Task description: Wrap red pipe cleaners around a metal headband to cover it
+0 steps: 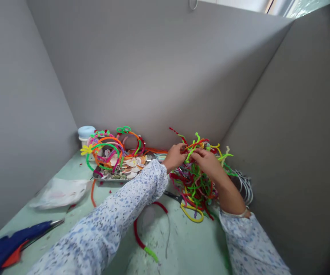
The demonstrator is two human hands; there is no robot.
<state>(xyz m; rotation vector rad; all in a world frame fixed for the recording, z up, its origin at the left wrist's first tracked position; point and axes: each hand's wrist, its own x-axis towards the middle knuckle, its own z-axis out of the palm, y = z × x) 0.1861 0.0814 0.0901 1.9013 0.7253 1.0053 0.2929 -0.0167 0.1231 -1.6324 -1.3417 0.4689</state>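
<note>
At the top of a tangled pile of colourful pipe cleaners (199, 183), my left hand (176, 156) and my right hand (207, 161) are close together. The fingers of both hands are bent around a bright green pipe cleaner (191, 153), among red and orange ones. On the table nearer to me lies a curved headband (137, 232), partly wrapped in red with a light green end and a bare grey stretch. Yellow-handled scissors (192, 214) rest at the front of the pile, partly under it.
A metal tray (116, 180) of shells holds several wrapped headbands (107, 145). Behind it stands a blue-lidded container (86, 131). A plastic bag (61, 193) and a blue glue gun (18, 238) lie at left. White cord (246, 187) sits right of the pile. Grey partitions enclose the table.
</note>
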